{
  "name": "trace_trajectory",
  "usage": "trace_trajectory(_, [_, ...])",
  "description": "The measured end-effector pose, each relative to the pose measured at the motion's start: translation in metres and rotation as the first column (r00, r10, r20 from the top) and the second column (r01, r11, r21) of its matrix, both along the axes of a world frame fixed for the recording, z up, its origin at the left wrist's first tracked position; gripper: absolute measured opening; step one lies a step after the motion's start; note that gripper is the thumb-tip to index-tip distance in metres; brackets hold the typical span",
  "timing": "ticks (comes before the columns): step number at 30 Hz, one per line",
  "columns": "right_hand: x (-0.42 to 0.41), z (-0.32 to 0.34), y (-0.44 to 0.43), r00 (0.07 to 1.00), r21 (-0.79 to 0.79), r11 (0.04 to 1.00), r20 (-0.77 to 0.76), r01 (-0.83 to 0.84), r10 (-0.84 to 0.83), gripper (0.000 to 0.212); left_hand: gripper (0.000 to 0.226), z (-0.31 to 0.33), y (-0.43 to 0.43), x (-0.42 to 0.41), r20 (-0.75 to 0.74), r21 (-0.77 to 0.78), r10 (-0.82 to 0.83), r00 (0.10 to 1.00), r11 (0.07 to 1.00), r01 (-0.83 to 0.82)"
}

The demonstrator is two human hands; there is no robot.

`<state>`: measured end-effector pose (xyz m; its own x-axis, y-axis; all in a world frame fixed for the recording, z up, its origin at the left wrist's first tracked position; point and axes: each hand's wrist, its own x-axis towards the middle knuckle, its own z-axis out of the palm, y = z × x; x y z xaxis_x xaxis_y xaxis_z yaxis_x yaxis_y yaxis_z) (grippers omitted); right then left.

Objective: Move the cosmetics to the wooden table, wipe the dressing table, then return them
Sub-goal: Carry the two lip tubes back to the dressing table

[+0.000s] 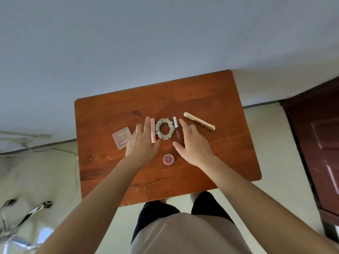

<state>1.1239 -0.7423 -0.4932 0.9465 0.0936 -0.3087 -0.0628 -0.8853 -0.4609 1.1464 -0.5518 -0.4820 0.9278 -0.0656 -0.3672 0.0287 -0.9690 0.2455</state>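
1 compact (122, 137), 1 scrunchie (157, 128), 1 round pot (168, 159), 3 tubes (153, 130) (178, 130) (199, 121), probably lip products, 1 table (211, 153).

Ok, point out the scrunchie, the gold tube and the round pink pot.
scrunchie (165, 136), head view, near side of its fabric ring.
gold tube (199, 121), head view, middle of its body.
round pink pot (168, 159), head view, centre of its lid.

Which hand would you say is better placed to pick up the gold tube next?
The right hand: the gold tube lies just to the right of its fingers, while the left hand hovers across the scrunchie, beside the pink lipstick.
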Motion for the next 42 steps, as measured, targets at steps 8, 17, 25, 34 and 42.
trace_trajectory(8, [-0.009,-0.002,0.013,0.994,-0.031,0.994,0.012,0.109,-0.109,0.072,0.08,-0.007,0.003,0.012,-0.017,-0.162,-0.008,1.0,0.987,0.005])
trace_trajectory(17, [0.033,0.076,0.008,0.913,0.144,0.974,0.349,0.172,-0.213,0.056,0.067,0.096,0.01,0.035,0.37,-0.326,0.079,0.926,0.944,0.05])
trace_trajectory(25, [0.084,0.19,-0.025,0.681,0.41,0.897,0.611,0.165,-0.404,0.051,0.063,0.223,-0.014,0.056,0.661,-0.358,0.14,0.737,0.922,0.146])
trace_trajectory(34, [0.05,0.242,-0.025,0.499,0.43,0.876,0.722,0.219,-0.479,0.052,0.056,0.281,0.002,0.034,0.813,-0.353,0.081,0.576,0.856,0.378])
trace_trajectory(42, [-0.117,0.243,-0.042,0.375,0.28,0.78,0.754,0.56,-0.54,0.052,0.054,0.264,-0.065,-0.012,0.74,-0.487,-0.062,0.67,0.637,0.598])
